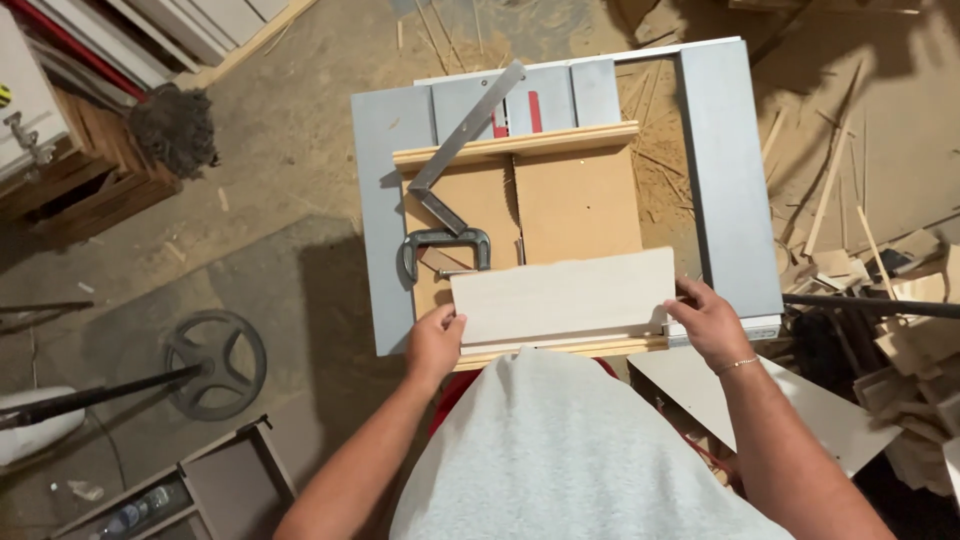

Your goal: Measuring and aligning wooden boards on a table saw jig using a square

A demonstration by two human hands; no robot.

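Both hands hold the pale board (562, 296) by its ends, left hand (434, 343) and right hand (706, 322), at the desk's (728, 170) near edge; best keep it flush against the sled's near fence (560, 350), level, fingers off the blade slot (516, 220).

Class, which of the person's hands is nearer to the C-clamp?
Left. The left hand holds the pale board's end just below the C-clamp; the right hand holds the opposite end.

Quick count from where I'm standing: one pale board (562, 296) under my two hands, left (434, 345) and right (708, 325). One table saw (727, 170), one crosscut sled (577, 205), one C-clamp (444, 250), one metal square (462, 138). One handwheel (215, 362) on the floor, one plastic bottle (132, 514).
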